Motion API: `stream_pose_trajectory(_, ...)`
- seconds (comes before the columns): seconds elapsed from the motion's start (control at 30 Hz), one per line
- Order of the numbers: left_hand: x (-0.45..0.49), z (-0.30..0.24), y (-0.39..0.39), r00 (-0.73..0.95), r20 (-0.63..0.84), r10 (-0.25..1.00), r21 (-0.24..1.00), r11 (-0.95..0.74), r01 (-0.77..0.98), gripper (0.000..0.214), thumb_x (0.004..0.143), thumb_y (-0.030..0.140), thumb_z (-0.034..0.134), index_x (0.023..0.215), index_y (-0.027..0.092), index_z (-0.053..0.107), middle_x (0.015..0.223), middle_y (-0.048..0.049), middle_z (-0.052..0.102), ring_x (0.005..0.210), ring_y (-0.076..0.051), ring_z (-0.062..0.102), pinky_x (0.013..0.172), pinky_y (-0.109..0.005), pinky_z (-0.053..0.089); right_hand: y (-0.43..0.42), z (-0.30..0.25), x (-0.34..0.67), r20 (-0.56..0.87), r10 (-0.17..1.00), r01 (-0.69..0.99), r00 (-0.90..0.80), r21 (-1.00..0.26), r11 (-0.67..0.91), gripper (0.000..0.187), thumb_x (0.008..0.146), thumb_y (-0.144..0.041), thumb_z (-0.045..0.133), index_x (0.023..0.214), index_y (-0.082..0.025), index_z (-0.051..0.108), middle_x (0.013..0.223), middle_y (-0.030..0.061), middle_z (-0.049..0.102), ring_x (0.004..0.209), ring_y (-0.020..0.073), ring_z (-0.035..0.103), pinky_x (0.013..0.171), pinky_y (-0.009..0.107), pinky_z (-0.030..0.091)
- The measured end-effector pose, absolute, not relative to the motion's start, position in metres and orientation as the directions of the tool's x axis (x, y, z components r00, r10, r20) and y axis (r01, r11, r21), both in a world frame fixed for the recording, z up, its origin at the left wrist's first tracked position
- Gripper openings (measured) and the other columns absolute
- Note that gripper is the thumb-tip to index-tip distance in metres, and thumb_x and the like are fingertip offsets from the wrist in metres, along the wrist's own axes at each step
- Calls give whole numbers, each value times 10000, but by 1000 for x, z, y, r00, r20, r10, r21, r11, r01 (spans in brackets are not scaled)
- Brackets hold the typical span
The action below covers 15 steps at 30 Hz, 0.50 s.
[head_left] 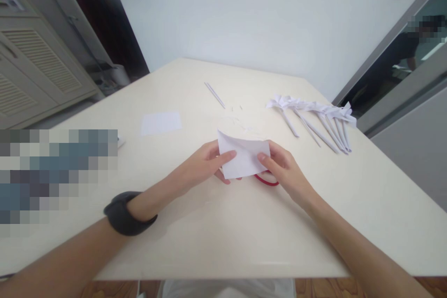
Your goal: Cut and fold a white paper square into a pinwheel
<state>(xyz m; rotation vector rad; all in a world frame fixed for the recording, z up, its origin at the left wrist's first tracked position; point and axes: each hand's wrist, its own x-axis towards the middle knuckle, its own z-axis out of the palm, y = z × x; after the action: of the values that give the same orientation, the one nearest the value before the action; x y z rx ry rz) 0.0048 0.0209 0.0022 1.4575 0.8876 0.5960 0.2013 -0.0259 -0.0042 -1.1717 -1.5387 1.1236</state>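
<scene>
A folded white sheet of paper (244, 156) is held just above the cream table (216, 228) at its middle. My left hand (206, 165) pinches the paper's left edge, thumb on top. My right hand (284, 170) pinches its right edge with thumb and fingers. Below the paper, partly hidden by my right hand, lies a red loop-shaped handle (267, 180), possibly scissors. A dark band (125, 214) sits on my left wrist.
Several white paper flowers on rolled stems (316, 118) lie at the right back. A thin paper stick (214, 94) lies farther back, a flat white sheet (161, 123) at the left. A louvred cabinet (31, 70) stands left, a doorway with a person right.
</scene>
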Motion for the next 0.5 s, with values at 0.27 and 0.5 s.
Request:
stream_pose_trajectory(0.27,7,0,19,579,-114,808,990,47,130,314,791,375,611,1058,210,602,1102,-63,665,935,-228,644,635,-251,557,-26,-4,203,119,989,73,-82,-989,125,213,875,-380,522,843,-181,593,764,-7,507,676,107,448,574,209,337)
stream_pose_trajectory(0.5,7,6,16,544,-156,825,986,96,138,375,762,350,642,1110,213,607,1139,-59,664,1035,-264,611,818,-352,519,-26,-5,202,114,989,44,-93,-992,118,210,870,-378,530,817,-182,587,710,-20,471,579,83,382,494,203,275)
